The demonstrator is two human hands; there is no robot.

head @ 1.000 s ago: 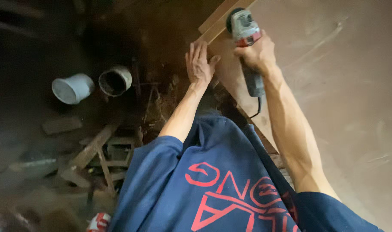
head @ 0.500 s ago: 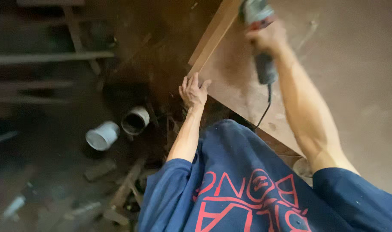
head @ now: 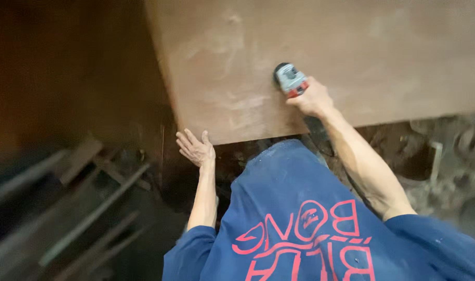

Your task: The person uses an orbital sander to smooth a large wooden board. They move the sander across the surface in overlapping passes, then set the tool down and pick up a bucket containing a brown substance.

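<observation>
Dark wooden slats (head: 92,208) lie lower left; pale rubble (head: 445,161) litters the floor at right

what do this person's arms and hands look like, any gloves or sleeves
Both arms are bare from the upper arm down, and the left hand and right hand wear no gloves, rings or watch that can be seen. Loose dark blue short sleeves of a T-shirt cover the upper arms; the shirt carries large red printed lettering on its front.

The broad flat brown wooden board (head: 237,67) looks matt and dusty with pale scuffed streaks, the grey and red power tool (head: 291,80) has a smooth plastic casing, and the dark blue shirt (head: 300,218) is soft matt cloth.
</observation>
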